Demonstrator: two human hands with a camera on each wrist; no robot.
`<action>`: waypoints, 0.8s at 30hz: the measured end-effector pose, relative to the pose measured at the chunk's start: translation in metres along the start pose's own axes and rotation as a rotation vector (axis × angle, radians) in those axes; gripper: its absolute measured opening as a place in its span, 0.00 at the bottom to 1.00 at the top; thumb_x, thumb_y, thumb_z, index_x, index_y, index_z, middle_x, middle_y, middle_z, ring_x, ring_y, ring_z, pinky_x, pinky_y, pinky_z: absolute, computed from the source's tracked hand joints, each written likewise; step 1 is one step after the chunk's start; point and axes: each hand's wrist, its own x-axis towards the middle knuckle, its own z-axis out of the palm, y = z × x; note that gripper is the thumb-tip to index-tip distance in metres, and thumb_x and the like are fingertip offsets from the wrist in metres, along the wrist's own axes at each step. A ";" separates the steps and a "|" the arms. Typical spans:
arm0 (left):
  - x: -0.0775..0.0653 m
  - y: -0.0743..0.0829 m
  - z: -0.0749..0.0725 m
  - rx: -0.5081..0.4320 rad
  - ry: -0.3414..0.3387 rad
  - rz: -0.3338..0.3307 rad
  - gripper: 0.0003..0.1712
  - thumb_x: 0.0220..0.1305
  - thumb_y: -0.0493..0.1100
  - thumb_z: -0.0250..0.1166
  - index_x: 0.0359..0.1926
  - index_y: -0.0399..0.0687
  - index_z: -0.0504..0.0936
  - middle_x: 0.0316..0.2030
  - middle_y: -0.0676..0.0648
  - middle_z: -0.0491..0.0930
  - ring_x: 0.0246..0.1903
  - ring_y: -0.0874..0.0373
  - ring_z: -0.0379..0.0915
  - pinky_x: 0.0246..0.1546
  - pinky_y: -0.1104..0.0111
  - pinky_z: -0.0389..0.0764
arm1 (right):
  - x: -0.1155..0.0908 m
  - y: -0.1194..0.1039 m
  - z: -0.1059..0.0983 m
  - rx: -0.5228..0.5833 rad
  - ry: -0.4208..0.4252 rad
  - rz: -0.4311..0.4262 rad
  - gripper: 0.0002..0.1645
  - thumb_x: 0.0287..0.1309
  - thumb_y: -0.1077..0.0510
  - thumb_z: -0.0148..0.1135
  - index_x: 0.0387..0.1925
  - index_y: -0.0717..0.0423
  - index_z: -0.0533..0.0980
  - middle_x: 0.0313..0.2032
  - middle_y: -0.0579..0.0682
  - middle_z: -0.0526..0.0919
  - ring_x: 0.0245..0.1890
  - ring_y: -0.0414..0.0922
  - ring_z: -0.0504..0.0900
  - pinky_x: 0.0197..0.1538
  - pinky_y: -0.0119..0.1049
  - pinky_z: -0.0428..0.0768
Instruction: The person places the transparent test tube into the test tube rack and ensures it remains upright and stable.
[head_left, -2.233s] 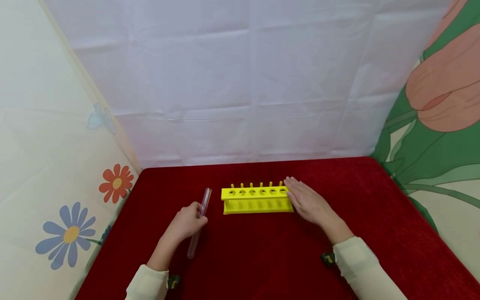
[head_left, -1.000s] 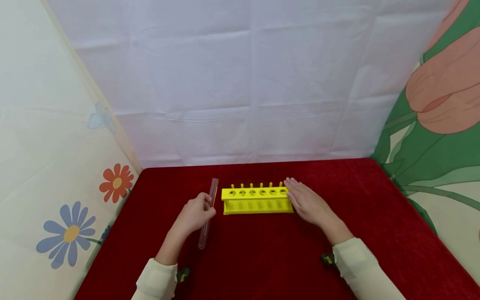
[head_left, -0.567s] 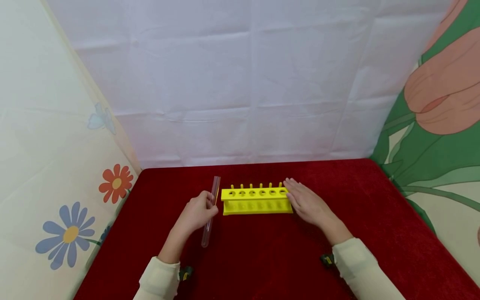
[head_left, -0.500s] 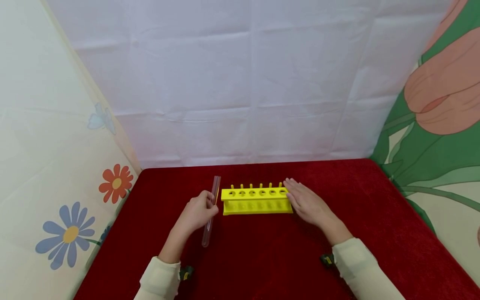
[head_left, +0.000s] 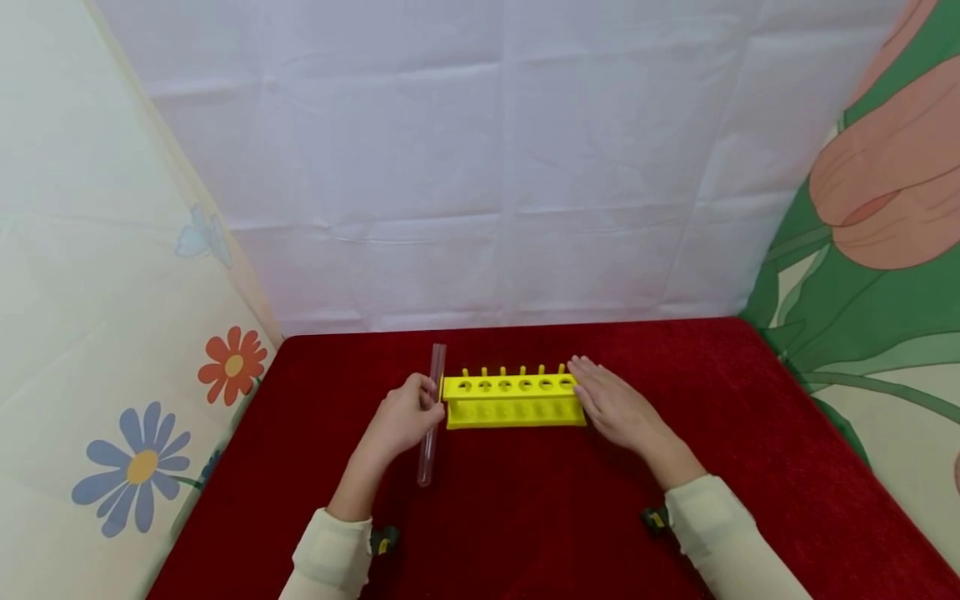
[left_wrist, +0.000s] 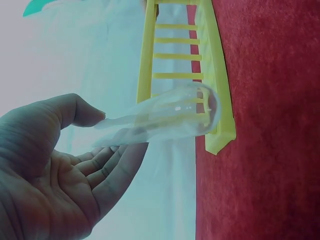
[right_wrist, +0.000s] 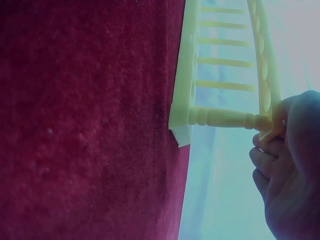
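My left hand (head_left: 405,414) pinches a clear test tube (head_left: 427,460) between thumb and fingers, just left of the rack. The tube slants, its rounded end low towards me and its other end up and away. Seen from the left wrist, that rounded end of the test tube (left_wrist: 202,112) overlaps the yellow test tube rack (left_wrist: 220,85). The yellow test tube rack (head_left: 517,421) has a row of several holes, with several short pegs behind. At its right end my right hand (head_left: 617,408) rests with straight fingers, touching the top plate's corner.
A red cloth (head_left: 525,517) covers the table. Behind it hangs a white sheet (head_left: 480,167); flower-printed cloths stand at the left and right sides. Small dark cameras (head_left: 385,541) sit at both wrists below pale sleeves (head_left: 333,550).
My left hand has carried the test tube right and away from me, up close to the rack's left end. The rack and my right hand have stayed in place.
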 end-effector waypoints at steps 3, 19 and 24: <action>0.000 0.002 0.001 -0.010 0.003 0.001 0.18 0.64 0.43 0.67 0.52 0.43 0.74 0.35 0.47 0.81 0.28 0.56 0.76 0.29 0.67 0.79 | 0.000 0.000 0.000 0.001 -0.003 -0.003 0.30 0.79 0.55 0.42 0.73 0.68 0.61 0.73 0.65 0.63 0.74 0.61 0.60 0.74 0.57 0.59; 0.000 0.016 0.004 -0.045 0.012 0.061 0.21 0.62 0.43 0.64 0.55 0.42 0.73 0.37 0.47 0.81 0.27 0.56 0.74 0.29 0.67 0.75 | 0.000 -0.001 -0.001 0.001 -0.008 0.015 0.30 0.79 0.55 0.43 0.74 0.67 0.61 0.73 0.64 0.63 0.75 0.60 0.60 0.74 0.56 0.59; 0.000 0.019 0.005 -0.062 0.001 0.066 0.22 0.62 0.42 0.64 0.55 0.41 0.72 0.38 0.47 0.82 0.28 0.56 0.75 0.30 0.66 0.77 | -0.001 0.000 0.000 0.008 -0.002 0.006 0.30 0.79 0.55 0.42 0.73 0.68 0.60 0.73 0.64 0.63 0.75 0.60 0.60 0.74 0.56 0.58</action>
